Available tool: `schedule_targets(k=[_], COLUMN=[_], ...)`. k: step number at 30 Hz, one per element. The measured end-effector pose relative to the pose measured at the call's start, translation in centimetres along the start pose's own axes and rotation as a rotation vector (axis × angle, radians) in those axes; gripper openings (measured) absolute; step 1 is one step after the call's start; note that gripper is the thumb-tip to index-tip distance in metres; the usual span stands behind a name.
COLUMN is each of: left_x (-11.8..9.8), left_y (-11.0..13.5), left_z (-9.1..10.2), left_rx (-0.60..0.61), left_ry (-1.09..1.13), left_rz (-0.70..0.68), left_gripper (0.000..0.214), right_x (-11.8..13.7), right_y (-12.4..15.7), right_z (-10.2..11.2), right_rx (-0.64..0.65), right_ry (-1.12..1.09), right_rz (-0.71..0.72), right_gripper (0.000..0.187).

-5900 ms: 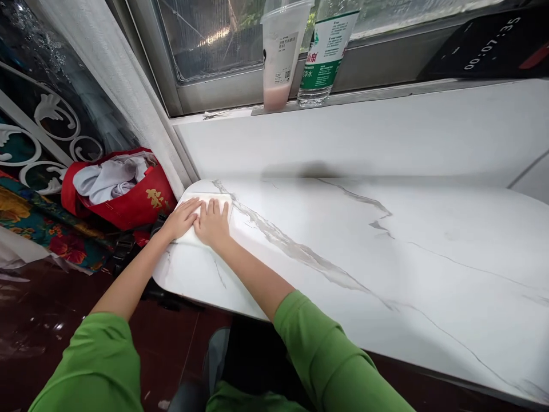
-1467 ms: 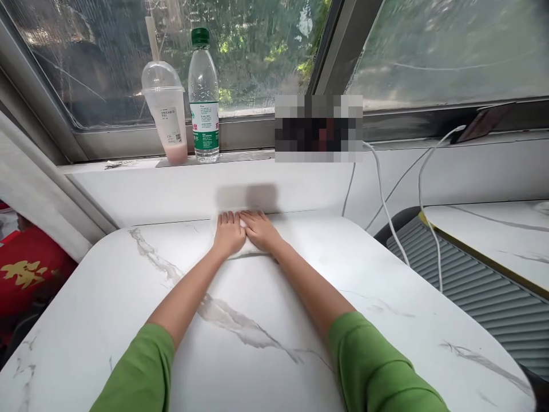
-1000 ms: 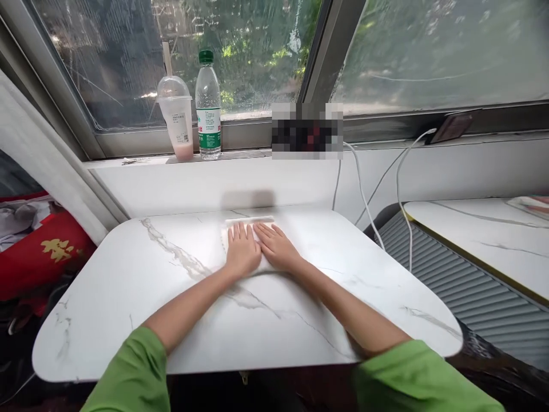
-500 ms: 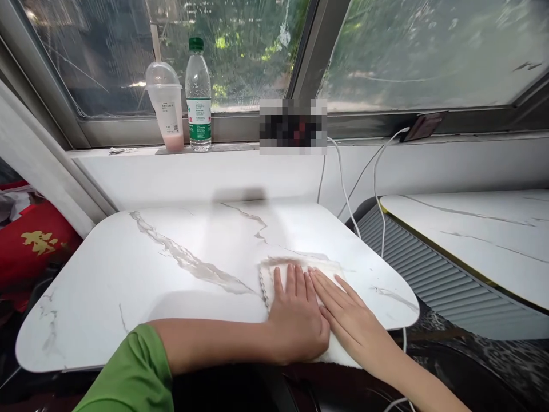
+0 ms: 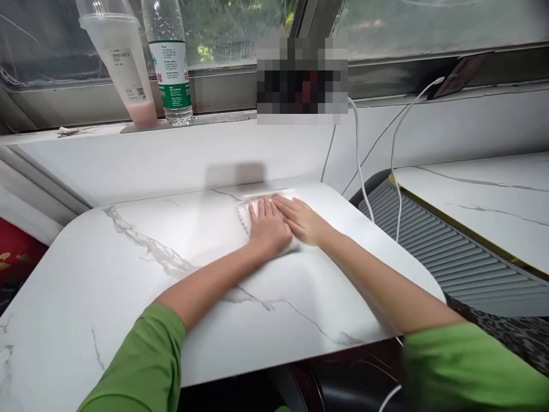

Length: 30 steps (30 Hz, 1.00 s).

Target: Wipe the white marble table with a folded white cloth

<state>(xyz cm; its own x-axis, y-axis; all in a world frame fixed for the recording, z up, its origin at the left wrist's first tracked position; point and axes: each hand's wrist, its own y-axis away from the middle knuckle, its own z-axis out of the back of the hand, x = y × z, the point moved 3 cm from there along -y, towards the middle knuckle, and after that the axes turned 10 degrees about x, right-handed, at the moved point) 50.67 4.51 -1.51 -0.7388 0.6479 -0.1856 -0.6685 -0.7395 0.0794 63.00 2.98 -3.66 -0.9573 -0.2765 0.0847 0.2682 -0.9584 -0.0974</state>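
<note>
Cloth (image 5: pixel 245 215) partly under the fingers (image 5: pixel 267 208), bottle (image 5: pixel 172 71) partly above the frame.

From close above the marbled table (image 5: pixel 274 320), the head view faces forward and down; window (image 5: pixel 240 34) behind.

Left fingers (image 5: pixel 268 208) and right fingers (image 5: pixel 286 208) lie on a white cloth (image 5: pixel 245 213).

The label (image 5: pixel 171 71) on the bottle (image 5: pixel 168 60) shows 水, and the cup (image 5: pixel 120 63) bears a QR code (image 5: pixel 141 91) with illegible print.
</note>
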Motion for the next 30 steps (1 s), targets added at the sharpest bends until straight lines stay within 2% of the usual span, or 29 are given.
schedule_targets(k=[4, 7, 11, 15, 19, 22, 27, 30], left_x=[3.5, 4.9, 5.0, 4.8, 3.9, 2.0, -3.7, -7.9], left_y=[-5.6, -7.9, -8.5, -7.4, -4.6, -1.3, 5.7, 9.3], left_z=[1.1, 1.4, 1.4, 1.5, 1.4, 0.9, -0.6, -1.3], left_rx=[-0.040, -0.086, -0.079, -0.082, -0.034, -0.010, 0.040, 0.131], left_ry=[0.007, 0.002, -0.014, -0.029, -0.055, -0.068, -0.054, -0.029], left_rz=[0.022, 0.041, 0.028, 0.037, 0.011, 0.002, 0.000, -0.095], left_gripper=[0.059, 0.057, 0.057, 0.056, 0.057, 0.058, 0.062, 0.065], right_x=[-2.4, -3.4, -3.9, -3.1, -1.5, 0.1, 2.7, 3.3], right_y=[-6.3, -8.7, -9.2, -8.1, -5.6, -2.2, 7.0, 13.6], right_z=[0.1, 0.1, 0.1, 0.1, -0.1, -0.1, 1.0, 1.9], right_rx=[-0.006, -0.029, -0.051, -0.071, -0.031, 0.011, -0.018, -0.014], right_ry=[0.007, 0.016, -0.012, -0.005, 0.019, 0.033, -0.032, -0.074], right_rz=[-0.041, -0.037, -0.040, -0.077, -0.092, -0.052, 0.047, 0.066], right_gripper=[0.055, 0.055, 0.055, 0.055, 0.056, 0.058, 0.056, 0.057])
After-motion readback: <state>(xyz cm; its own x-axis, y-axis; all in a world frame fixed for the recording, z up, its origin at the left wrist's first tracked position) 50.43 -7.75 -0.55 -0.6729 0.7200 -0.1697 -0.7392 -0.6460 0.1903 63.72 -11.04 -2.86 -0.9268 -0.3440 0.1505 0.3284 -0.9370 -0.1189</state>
